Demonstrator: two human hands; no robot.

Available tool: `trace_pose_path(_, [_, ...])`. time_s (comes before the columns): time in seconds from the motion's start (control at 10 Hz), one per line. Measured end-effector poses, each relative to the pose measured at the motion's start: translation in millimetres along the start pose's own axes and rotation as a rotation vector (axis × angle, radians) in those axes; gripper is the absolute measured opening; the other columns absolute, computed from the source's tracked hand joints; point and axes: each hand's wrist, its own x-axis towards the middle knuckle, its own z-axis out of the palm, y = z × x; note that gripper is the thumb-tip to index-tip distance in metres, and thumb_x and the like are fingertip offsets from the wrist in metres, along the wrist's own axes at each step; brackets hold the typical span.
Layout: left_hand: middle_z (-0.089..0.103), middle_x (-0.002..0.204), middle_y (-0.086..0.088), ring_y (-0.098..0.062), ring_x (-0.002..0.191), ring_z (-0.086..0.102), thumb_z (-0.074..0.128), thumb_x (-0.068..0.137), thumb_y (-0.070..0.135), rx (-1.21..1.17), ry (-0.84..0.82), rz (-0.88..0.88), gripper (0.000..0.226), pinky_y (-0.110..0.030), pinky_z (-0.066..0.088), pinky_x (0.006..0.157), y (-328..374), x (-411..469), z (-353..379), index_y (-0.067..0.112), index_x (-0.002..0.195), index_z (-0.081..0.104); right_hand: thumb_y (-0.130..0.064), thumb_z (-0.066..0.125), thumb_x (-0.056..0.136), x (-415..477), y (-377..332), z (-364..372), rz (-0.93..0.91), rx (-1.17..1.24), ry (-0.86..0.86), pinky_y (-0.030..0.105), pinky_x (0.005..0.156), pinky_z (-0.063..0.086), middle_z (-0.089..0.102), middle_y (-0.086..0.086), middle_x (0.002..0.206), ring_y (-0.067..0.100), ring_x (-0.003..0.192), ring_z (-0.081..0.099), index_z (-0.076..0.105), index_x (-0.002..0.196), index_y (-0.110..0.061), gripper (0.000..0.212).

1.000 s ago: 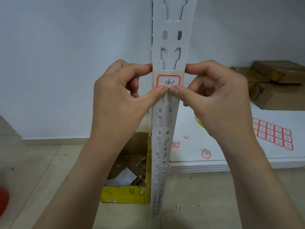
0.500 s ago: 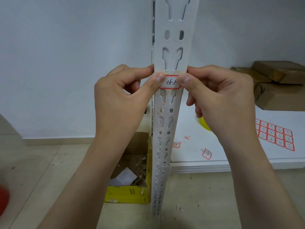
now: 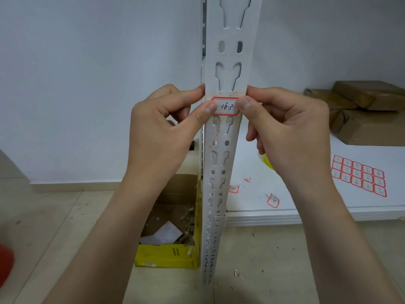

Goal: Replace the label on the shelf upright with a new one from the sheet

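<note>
A white slotted shelf upright (image 3: pixel 228 51) rises through the middle of the view. A red-bordered label (image 3: pixel 225 106) marked "16-3" lies flat across its face. My left hand (image 3: pixel 162 132) pinches the upright from the left, its thumb pressing the label's left end. My right hand (image 3: pixel 291 132) mirrors it, thumb on the label's right end. The label sheet (image 3: pixel 359 175), with several red-bordered stickers, lies on the white shelf board (image 3: pixel 328 209) at the right.
Loose peeled labels (image 3: pixel 272 200) lie on the board near the upright. Brown wrapped packages (image 3: pixel 368 110) are stacked at the back right. An open yellow cardboard box (image 3: pixel 168 255) with scraps sits on the floor left of the upright. A red object (image 3: pixel 5 264) shows at the left edge.
Both thumbs slid up from below the label and moved apart onto its two ends, pressing it against the upright. The index fingers stay behind the upright's edges.
</note>
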Motion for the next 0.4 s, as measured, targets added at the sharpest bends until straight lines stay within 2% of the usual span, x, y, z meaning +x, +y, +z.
trace_pose_path(0.1, [0.055, 0.074, 0.001, 0.002, 0.073, 0.05, 0.078, 0.097, 0.026, -0.009, -0.031, -0.001, 0.029, -0.018, 0.048, 0.062, -0.6, -1.0, -1.9, 0.021, 0.125, 0.075, -0.021, 0.076, 0.094, -3.3, 0.3, -2.1, -0.015, -0.087, -0.023, 0.024, 0.05, 0.048, 0.067, 0.012, 0.061, 0.015, 0.046, 0.057, 0.077, 0.119, -0.022, 0.025])
trace_pose_path(0.2, [0.051, 0.073, 0.006, 0.003, 0.07, 0.049, 0.078, 0.097, 0.024, 0.011, -0.066, 0.02, 0.032, -0.007, 0.043, 0.064, 1.0, -1.1, -3.8, 0.018, 0.128, 0.074, -0.024, 0.078, 0.092, -6.0, 0.0, -1.2, 0.006, -0.11, -0.043, 0.024, 0.051, 0.045, 0.064, 0.01, 0.059, 0.02, 0.048, 0.055, 0.074, 0.127, -0.026, 0.036])
trace_pose_path(0.3, [0.051, 0.074, 0.007, 0.002, 0.069, 0.048, 0.078, 0.096, 0.021, 0.059, -0.112, 0.009, 0.038, -0.005, 0.042, 0.066, 8.1, 1.1, -9.8, 0.019, 0.134, 0.07, -0.026, 0.075, 0.094, -6.8, -0.8, -2.2, 0.036, -0.153, -0.069, 0.023, 0.052, 0.044, 0.066, 0.011, 0.062, 0.01, 0.047, 0.048, 0.071, 0.13, -0.032, 0.037])
trace_pose_path(0.4, [0.054, 0.079, 0.011, 0.0, 0.071, 0.052, 0.078, 0.096, 0.018, 0.123, -0.18, -0.052, 0.043, -0.002, 0.044, 0.071, 23.4, -0.2, -27.7, 0.026, 0.138, 0.068, -0.015, 0.065, 0.101, -10.2, -12.3, -17.5, 0.049, -0.213, -0.074, 0.027, 0.058, 0.049, 0.071, -0.005, 0.078, 0.004, 0.055, 0.055, 0.076, 0.121, -0.034, 0.03])
